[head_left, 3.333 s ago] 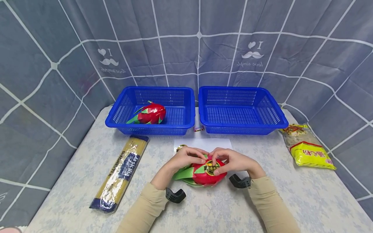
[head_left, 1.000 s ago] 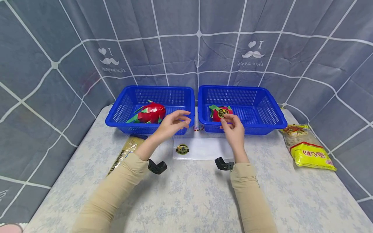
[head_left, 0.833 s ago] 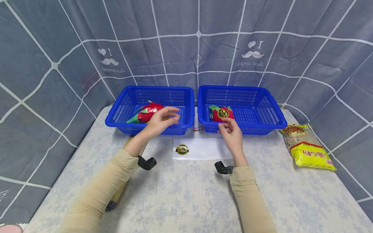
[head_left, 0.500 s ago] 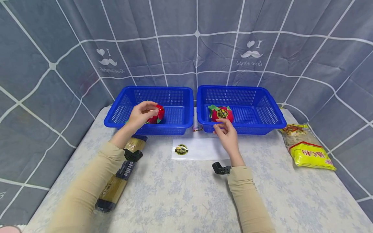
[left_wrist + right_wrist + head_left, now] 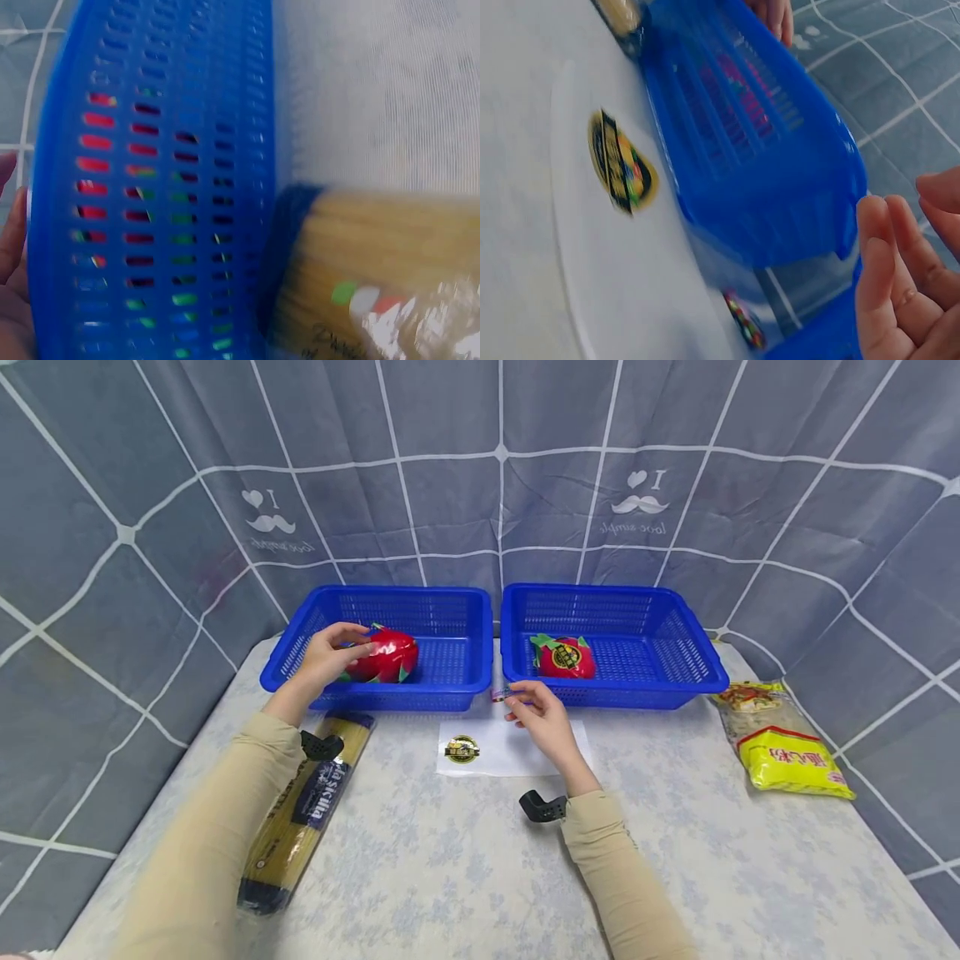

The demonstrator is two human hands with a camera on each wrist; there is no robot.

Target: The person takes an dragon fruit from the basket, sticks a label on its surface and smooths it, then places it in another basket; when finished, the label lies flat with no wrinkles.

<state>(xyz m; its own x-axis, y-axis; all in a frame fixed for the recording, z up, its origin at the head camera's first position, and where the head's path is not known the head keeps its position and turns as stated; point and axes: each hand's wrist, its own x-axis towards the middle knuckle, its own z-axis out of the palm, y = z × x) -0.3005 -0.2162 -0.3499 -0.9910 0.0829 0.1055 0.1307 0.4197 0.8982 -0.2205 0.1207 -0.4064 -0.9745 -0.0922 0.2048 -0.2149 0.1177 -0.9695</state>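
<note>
My left hand (image 5: 327, 658) hovers over the near-left rim of the left blue basket (image 5: 405, 697), fingers loosely bent beside a red dragon fruit (image 5: 393, 653) with green leaf tips. Part of that fruit is hidden behind the hand. The left wrist view shows it through the basket's slots. My right hand (image 5: 546, 724) is above the white sheet (image 5: 517, 760), in front of the gap between the baskets; in the right wrist view its fingers hold nothing. Another dragon fruit (image 5: 581, 665), wearing a round black-and-gold sticker (image 5: 566, 655), lies in the right blue basket (image 5: 637, 695).
A spaghetti pack (image 5: 311, 802) lies at the left, under the left forearm in the head view. One more round sticker (image 5: 462, 749) is on the white sheet. A small colourful item (image 5: 498, 695) sits between the baskets. A yellow-labelled food bag (image 5: 787, 752) lies far right.
The stickered dragon fruit went from between both hands on the table into the right basket. Since then, my left hand has moved left over the left basket, and my right hand has drawn back and left.
</note>
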